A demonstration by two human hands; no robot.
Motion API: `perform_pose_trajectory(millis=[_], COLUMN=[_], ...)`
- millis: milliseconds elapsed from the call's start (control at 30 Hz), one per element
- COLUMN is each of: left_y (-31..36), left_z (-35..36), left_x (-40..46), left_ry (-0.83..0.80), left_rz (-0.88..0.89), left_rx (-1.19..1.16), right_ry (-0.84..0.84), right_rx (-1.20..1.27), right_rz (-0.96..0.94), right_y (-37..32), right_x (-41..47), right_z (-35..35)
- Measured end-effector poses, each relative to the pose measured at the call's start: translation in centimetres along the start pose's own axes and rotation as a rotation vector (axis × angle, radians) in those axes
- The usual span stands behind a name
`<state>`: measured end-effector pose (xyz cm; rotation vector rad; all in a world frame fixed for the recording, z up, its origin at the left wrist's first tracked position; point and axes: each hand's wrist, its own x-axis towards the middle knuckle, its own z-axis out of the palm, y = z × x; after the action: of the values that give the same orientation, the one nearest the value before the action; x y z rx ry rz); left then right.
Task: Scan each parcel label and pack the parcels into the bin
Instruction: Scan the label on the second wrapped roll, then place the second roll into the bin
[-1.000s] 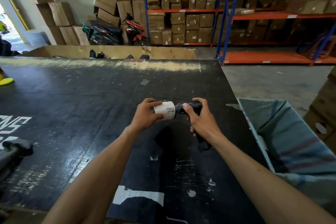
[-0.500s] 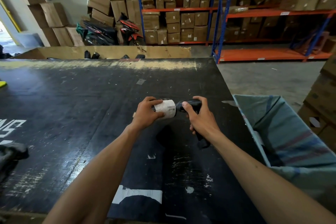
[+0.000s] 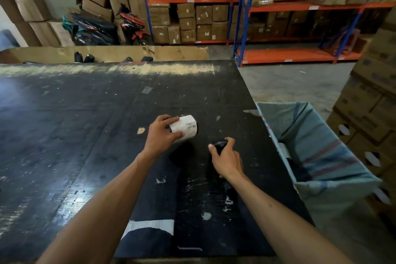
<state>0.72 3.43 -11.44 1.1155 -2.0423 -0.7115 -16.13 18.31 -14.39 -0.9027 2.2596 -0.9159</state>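
Note:
My left hand [image 3: 161,135] grips a small rolled parcel [image 3: 186,128] wrapped in a white label with a barcode, held just above the black table [image 3: 85,126]. My right hand [image 3: 225,159] holds a black handheld scanner [image 3: 219,145], lower and to the right of the parcel, its handle hidden under the palm. The bin, a blue-green woven sack [image 3: 317,152] held open, stands off the table's right edge.
A cardboard wall [image 3: 107,53] runs along the table's far edge with dark items behind it. Stacked cartons [image 3: 368,100] stand right of the sack. Orange and blue racking [image 3: 278,6] full of boxes and a parked motorbike [image 3: 128,25] fill the background.
The scanner has dropped down and to the right, away from the parcel's label. My left hand has carried the parcel slightly right, toward the sack. The head view has shifted.

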Motion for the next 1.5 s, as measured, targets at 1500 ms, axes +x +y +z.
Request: perform_pose_trajectory(millis=[1500], left_y=[16.4], left_z=[37.6], left_x=[4.8], left_ry=[-0.531], left_rz=[0.046], left_rx=[0.587], right_ry=[-0.077], right_rx=[-0.208], right_rz=[0.39], right_y=[28.5], right_x=[21.6], right_z=[-22.4])
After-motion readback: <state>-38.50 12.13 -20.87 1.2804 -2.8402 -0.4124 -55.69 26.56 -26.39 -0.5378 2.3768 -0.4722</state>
